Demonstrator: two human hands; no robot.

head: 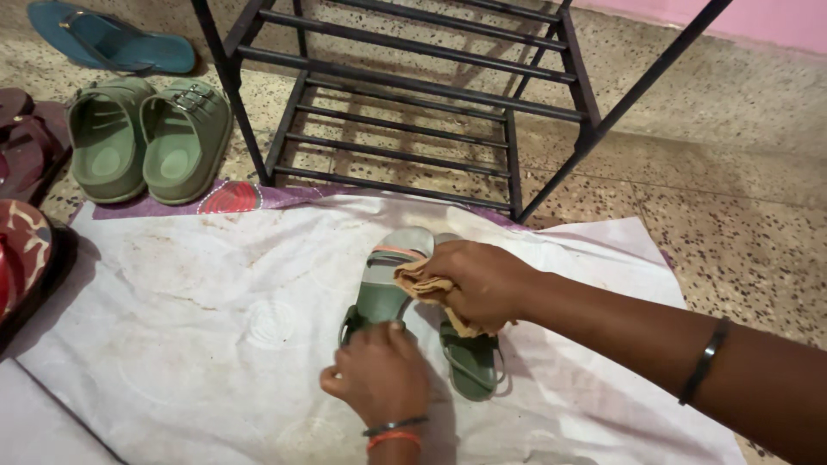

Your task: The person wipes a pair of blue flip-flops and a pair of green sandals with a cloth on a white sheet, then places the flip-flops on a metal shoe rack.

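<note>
Your left hand (379, 375), nearest you, clamps the heel of a green sandal (388, 280) lying on the white sheet (189, 327) spread over the floor. Your right hand (478, 280) is closed on a tan cloth (426, 287), pressed against that sandal's strap. Its mate (472, 366) lies just beside it, under your right hand. I judge the wiping to be midway; green slippers (146, 138), a blue one (112, 39) and the rack (413, 95) wait.
</note>
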